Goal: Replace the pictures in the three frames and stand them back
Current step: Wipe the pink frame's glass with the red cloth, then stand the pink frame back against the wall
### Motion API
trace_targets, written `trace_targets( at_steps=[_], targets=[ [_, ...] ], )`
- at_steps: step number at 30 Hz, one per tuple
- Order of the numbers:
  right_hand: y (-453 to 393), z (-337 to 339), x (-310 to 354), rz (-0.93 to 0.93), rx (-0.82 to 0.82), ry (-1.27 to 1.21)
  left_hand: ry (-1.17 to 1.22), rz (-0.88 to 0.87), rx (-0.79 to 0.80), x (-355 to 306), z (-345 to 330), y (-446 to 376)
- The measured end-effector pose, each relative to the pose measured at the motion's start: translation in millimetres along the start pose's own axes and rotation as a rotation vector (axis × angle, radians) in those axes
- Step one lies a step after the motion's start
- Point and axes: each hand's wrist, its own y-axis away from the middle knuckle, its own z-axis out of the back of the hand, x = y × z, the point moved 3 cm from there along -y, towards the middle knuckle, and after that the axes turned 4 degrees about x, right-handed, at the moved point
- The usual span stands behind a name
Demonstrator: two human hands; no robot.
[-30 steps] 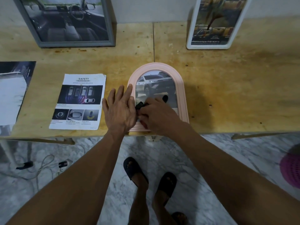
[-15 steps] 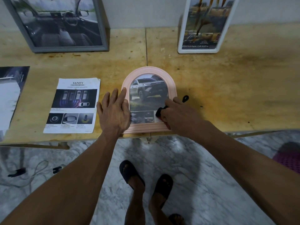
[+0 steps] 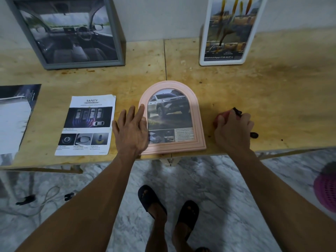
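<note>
A pink arched frame (image 3: 197,113) lies flat near the table's front edge, face up, with a pickup-truck picture (image 3: 170,113) in it. My left hand (image 3: 131,131) rests flat, fingers spread, on the frame's left border and the picture's lower left corner. My right hand (image 3: 232,131) is on the table just right of the frame, closed around a small tool (image 3: 237,111) with black ends and a reddish part; most of it is hidden in my fist. A grey frame (image 3: 116,33) with a car-interior picture and a white frame (image 3: 204,42) stand against the back wall.
A "Safety" leaflet (image 3: 87,124) lies left of the pink frame, and another printed sheet (image 3: 14,115) at the far left. The wooden table (image 3: 272,91) has a seam down its middle. Below are my sandalled feet (image 3: 151,200), floor cables (image 3: 49,197) and a pink basket (image 3: 325,190).
My right hand has carried the tool off the picture, rightwards onto the bare table beside the frame. My left hand has stayed on the frame's left side.
</note>
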Motion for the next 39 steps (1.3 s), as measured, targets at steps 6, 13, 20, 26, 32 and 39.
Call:
trace_targets(
  at_steps=[6, 13, 20, 26, 32, 39],
  targets=[
    [10, 11, 10, -0.115, -0.017, 0.073, 0.042, -0.012, 0.022, -2, 4, 0],
    [34, 11, 52, 0.189, 0.071, -0.232, 0.11, 0.016, 0.007, -11, 24, -4],
    [33, -18, 56, -0.158, 0.28, -0.512, 0.209, 0.382, 0.014, -20, 23, 14],
    [33, -19, 58, -0.266, 0.344, -0.604, 0.579, 0.611, 0.022, -33, 25, 8],
    [46, 8, 52, -0.285, 0.397, -0.879, 0.959, 0.743, 0.058, -39, 45, 26],
    [76, 91, 65, -0.137, 0.345, -0.95, 1.198, 0.773, -0.036, -74, 131, 68]
  ],
)
